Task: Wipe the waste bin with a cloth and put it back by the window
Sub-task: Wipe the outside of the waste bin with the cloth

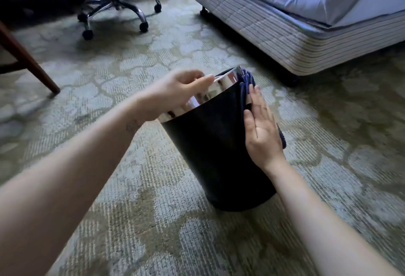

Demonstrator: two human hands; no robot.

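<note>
A black waste bin (210,151) with a shiny chrome band round its top stands on the carpet, tilted away from me. My left hand (173,94) grips the chrome rim at the bin's near left side. My right hand (262,129) lies flat, fingers together, pressing a dark blue cloth (246,83) against the bin's right wall. Most of the cloth is hidden under the hand; its folds show above the fingers and at the hand's right edge.
A bed (295,24) with a striped base fills the upper right, close behind the bin. An office chair's chrome wheeled base (122,10) stands at the upper left. A wooden furniture leg (28,61) slants at the left edge. Patterned carpet (153,221) lies all around.
</note>
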